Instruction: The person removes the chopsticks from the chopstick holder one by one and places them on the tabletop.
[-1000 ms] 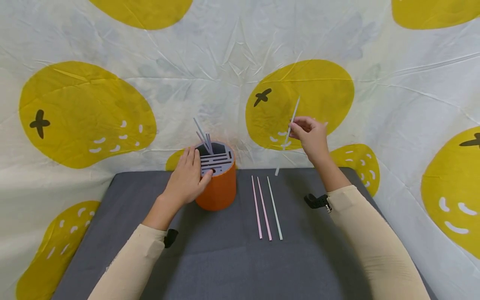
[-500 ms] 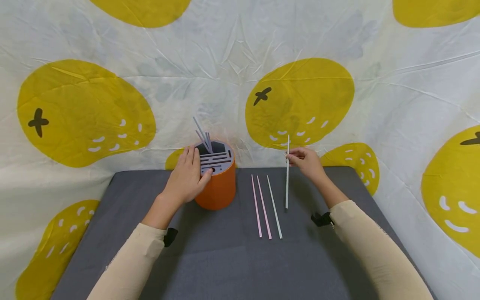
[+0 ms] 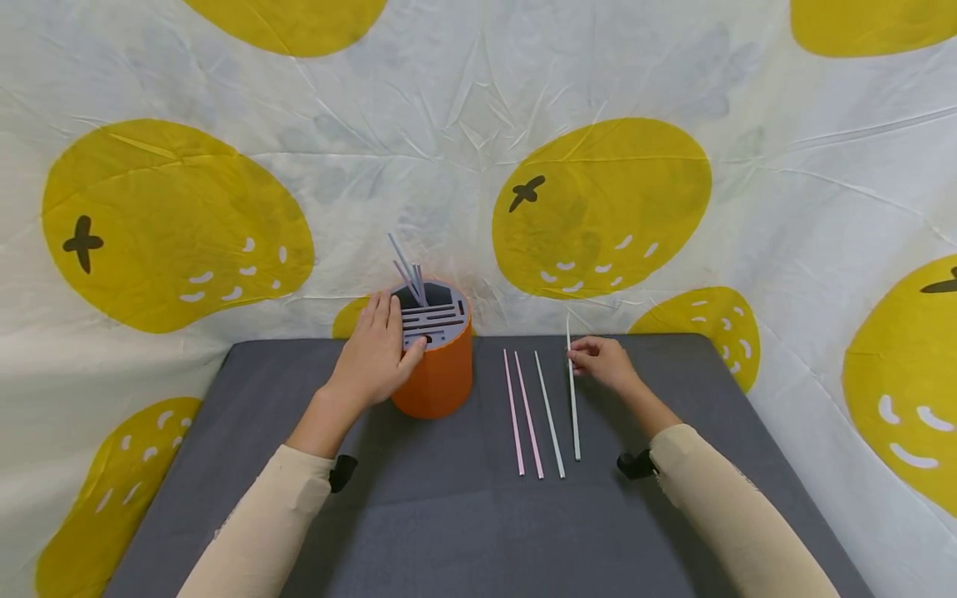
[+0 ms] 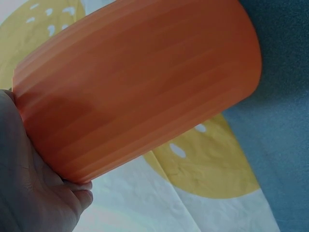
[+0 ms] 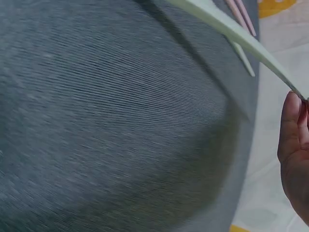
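Note:
My right hand pinches a pale green chopstick near its thin upper end. In the right wrist view that chopstick slants over the dark cloth, above its own shadow. To its left lie another pale green chopstick and two pink chopsticks, the nearer one beside the farther one. My left hand rests on the left rim of an orange round knife holder, fingers straight and thumb over the near edge. The left wrist view shows the holder's orange wall beside the hand.
Several thin grey sticks stand in the rear opening of the holder's slotted grey top. A dark grey cloth covers the table. Behind it hangs a white sheet with yellow fruit prints.
My right hand has come down and toward me with the green chopstick, bringing it from above the table's back edge to beside the other chopsticks. My left hand has stayed on the holder.

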A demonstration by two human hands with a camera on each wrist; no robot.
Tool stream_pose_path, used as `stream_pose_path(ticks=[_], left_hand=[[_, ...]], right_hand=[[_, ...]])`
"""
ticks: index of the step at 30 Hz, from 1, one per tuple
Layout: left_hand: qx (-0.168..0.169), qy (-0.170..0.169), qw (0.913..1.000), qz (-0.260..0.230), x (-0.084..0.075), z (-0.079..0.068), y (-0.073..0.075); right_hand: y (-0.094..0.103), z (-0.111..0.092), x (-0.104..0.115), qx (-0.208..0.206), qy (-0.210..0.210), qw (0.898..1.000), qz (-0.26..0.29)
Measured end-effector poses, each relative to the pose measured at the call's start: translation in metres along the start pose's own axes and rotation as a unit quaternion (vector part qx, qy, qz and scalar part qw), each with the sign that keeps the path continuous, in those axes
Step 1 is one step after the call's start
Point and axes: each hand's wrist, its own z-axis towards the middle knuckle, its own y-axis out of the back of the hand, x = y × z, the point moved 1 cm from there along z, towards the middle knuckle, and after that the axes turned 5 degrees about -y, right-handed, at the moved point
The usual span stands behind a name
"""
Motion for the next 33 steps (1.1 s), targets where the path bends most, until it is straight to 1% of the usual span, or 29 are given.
stream_pose_path(ticks=[4, 9, 19, 23, 29, 33], left_hand=[[0.002, 0.001, 1.0, -0.003, 0.0, 0.0, 0.0], [0.002, 0.001, 1.0, -0.001, 0.001, -0.001, -0.001], [0.001, -0.001, 1.0, -0.002, 0.001, -0.001, -0.001], [0.0, -0.002, 1.0, -0.003, 0.001, -0.001, -0.001], [-0.003, -0.003, 1.0, -0.001, 0.001, 0.0, -0.001], [-0.003, -0.003, 1.0, -0.002, 0.001, -0.001, -0.001]], right_hand=[[-0.007, 0.0, -0.01, 0.004, -0.011, 1.0, 0.017], [-0.015, -0.003, -0.016, 0.003, -0.034, 0.998, 0.051], [-0.024, -0.004, -0.027, -0.004, -0.085, 0.995, 0.057], [-0.026, -0.004, -0.027, -0.014, -0.094, 0.994, 0.046], [-0.028, -0.006, -0.022, -0.029, -0.098, 0.995, 0.014], [-0.03, -0.007, -0.021, -0.027, -0.095, 0.995, -0.002]])
